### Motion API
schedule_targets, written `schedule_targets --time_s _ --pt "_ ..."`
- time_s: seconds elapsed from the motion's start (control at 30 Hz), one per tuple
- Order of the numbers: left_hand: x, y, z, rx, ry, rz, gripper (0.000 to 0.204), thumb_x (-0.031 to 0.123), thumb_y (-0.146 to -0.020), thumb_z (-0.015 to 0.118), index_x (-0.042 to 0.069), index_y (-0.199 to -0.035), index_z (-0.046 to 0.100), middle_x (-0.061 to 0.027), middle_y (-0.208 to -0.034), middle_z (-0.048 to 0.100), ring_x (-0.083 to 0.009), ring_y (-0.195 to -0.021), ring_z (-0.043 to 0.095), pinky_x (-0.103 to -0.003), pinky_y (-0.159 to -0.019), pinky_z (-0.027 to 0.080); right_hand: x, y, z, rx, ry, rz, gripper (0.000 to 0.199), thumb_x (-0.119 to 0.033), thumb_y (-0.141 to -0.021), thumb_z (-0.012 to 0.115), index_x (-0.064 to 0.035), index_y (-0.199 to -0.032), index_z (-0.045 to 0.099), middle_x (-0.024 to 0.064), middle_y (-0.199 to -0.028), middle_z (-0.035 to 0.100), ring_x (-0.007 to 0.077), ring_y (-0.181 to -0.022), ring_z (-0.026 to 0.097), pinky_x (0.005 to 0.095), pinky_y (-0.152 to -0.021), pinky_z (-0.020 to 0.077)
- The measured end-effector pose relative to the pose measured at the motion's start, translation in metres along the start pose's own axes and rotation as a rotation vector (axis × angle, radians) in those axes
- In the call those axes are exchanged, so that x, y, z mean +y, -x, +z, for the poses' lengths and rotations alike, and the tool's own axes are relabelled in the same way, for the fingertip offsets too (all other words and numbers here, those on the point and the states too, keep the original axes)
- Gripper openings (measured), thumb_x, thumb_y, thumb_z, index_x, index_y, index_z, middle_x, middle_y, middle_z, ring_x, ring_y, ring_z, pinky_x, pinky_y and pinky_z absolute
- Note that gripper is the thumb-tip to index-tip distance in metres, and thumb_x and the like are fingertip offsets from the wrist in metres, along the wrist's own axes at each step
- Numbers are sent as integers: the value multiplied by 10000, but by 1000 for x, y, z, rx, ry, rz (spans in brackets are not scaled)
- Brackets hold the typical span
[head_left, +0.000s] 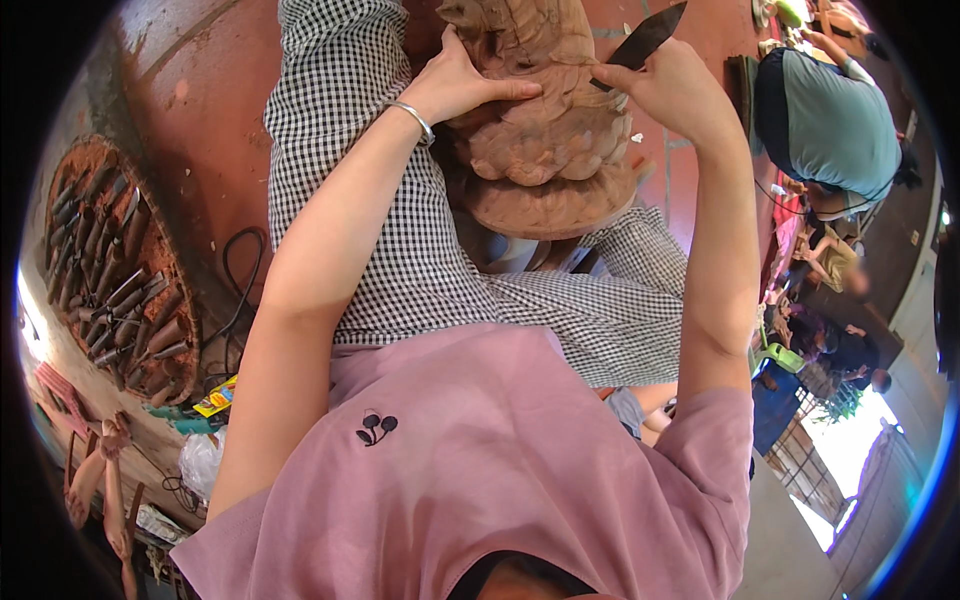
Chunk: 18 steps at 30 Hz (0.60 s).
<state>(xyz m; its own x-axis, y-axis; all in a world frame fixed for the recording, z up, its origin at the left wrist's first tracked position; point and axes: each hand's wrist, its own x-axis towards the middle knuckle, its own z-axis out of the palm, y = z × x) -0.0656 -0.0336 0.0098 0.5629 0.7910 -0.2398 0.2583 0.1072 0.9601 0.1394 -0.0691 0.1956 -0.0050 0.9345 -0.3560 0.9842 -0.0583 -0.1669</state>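
Observation:
A reddish-brown wood carving (545,140) with rounded, lobed shapes and a wide round base stands between my legs, its top cut off by the picture's upper edge. My left hand (465,85) rests on its left side, the thumb stretched across the wood and the fingers partly hidden around the edge. On the other side, my right hand (675,90) grips a dark, flat, pointed blade (648,38), with the thumb reaching toward the carving. The blade's tip points up and to the right, and its lower end is close to the wood.
Many wooden-handled carving tools (105,270) lie in a round basket (190,300) with reddish shavings at the left. A black cord (232,270) runs beside it. Small wood chips (637,138) dot the red tiled floor (200,100). Another person (830,120) sits at the upper right.

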Motion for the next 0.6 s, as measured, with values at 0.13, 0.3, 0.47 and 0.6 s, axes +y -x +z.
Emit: schedule_targets --time_s 0.13,0.3,0.47,0.6 --pt "5 2 -1 -9 0 16 1394 632 -592 897 -138 -1488 157 -313 -1505 369 -382 -1436 369 -400 -1199 316 -23 8 9 41 211 14 265 -284 -851 741 -34 -941 752 129 -786 715 286 -796 717 390 -701 527" --pt "1 0 0 4 -17 20 1465 653 -553 902 -162 -1466 97 -346 -1475 395 -396 -1408 415 -386 -1190 334 -3 -1 2 84 -80 72 306 -296 -840 747 6 -892 740 153 -692 681 302 -673 694 408 -648 523" --pt "5 1 -4 -19 6 -7 1412 642 -585 895 -132 -1498 146 -312 -1520 347 -383 -1445 355 -406 -1204 307 -15 5 15 81 255 26 340 -310 -836 751 27 -867 725 160 -683 675 291 -647 682 406 -634 519" --pt "8 0 3 -22 17 22 1418 641 -586 894 -133 -1501 137 -309 -1532 331 -378 -1450 347 -406 -1207 301 -4 -3 -15 -49 14 236 363 -325 -831 757 28 -907 721 187 -741 689 298 -741 707 393 -704 540"
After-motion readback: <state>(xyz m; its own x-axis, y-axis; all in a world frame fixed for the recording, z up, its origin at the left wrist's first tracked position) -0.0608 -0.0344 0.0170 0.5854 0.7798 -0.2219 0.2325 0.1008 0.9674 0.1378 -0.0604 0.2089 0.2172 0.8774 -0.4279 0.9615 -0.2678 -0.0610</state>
